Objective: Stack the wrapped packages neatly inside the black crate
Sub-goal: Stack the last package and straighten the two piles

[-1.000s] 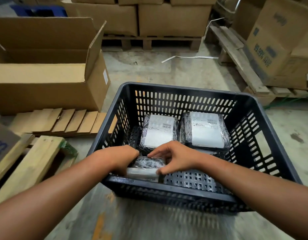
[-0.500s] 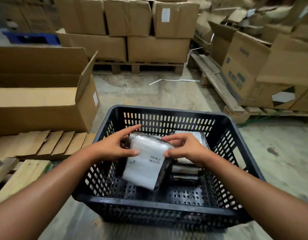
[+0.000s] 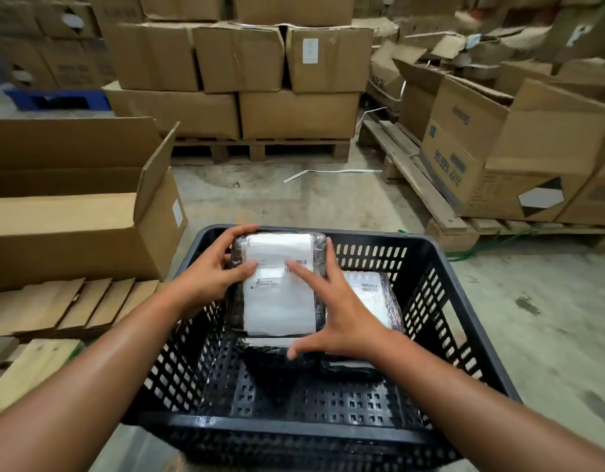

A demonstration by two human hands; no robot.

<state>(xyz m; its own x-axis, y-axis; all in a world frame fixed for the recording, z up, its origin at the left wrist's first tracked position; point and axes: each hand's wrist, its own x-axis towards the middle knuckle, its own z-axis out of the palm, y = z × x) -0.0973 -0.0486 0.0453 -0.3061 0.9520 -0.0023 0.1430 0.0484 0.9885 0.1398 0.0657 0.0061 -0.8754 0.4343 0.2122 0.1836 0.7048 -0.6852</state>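
both hands on one package (image 3: 280, 284) over the left-back part of the crate (image 3: 457, 321). left hand (image 3: 211, 277) grips its left edge, fingers curled over the far corner, thumb pressed on the white label. right hand (image 3: 342, 315) is spread flat against the right side, fingers on the label and right edge, thumb low under the near edge. package is face up, tilted a bit, label with barcode visible. it sits atop or just above another package (image 3: 270, 345); cannot tell if it rests or is held clear. second stack (image 3: 372, 298) just beside it on the right, label up, partly hidden by the right hand. near half of crate floor is bare. open box (image 3: 90, 212) to the left, pallet (image 3: 260, 149) with cartons behind.
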